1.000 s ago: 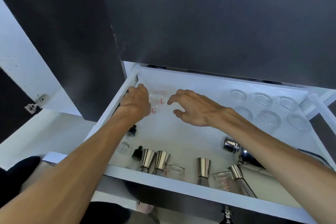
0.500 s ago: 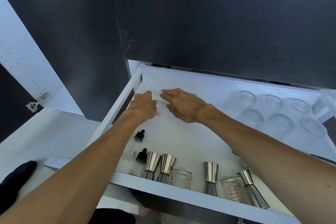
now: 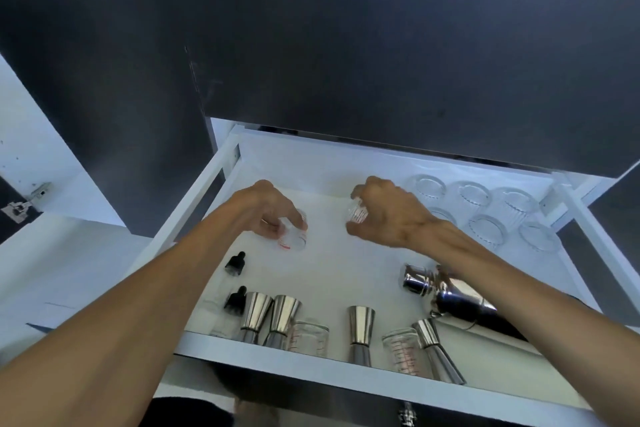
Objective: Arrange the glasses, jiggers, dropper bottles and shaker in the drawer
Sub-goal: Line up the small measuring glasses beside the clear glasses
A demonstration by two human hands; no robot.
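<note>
Drawer work, left to right. We've got the white pull-out drawer [image 3: 207,180] open under the dark cabinet front. At its left edge lie two clear dropper bottles w/ black rubber caps [image 3: 235,263], one behind the other. Our left hand [image 3: 266,208] pinches a small clear measuring glass w/ red markings [image 3: 292,236] between thumb and fingertips, low over the drawer floor; can't tell if its base touches. Our right hand [image 3: 388,215] pinches a second clear red-marked glass [image 3: 356,213], lifted and tilted, well apart from the first.

Along the front edge: two steel double-cone jiggers [image 3: 270,319] side by side, a clear measuring glass [image 3: 310,336] just beside them, a third steel jigger [image 3: 361,333], another measuring glass [image 3: 401,348], and a fourth jigger [image 3: 436,350] leaning. The polished steel cocktail shaker [image 3: 446,295] lies on its side at the right, partly under our forearm. Six ribbed clear tumblers [image 3: 478,215] stand in two rows at the back right.

Step in hand, as we judge it: set both small glasses upright, close together. Do it well: level the right one first, lower straight down, keep clear of the tumblers, let go only once the base sits flat.
</note>
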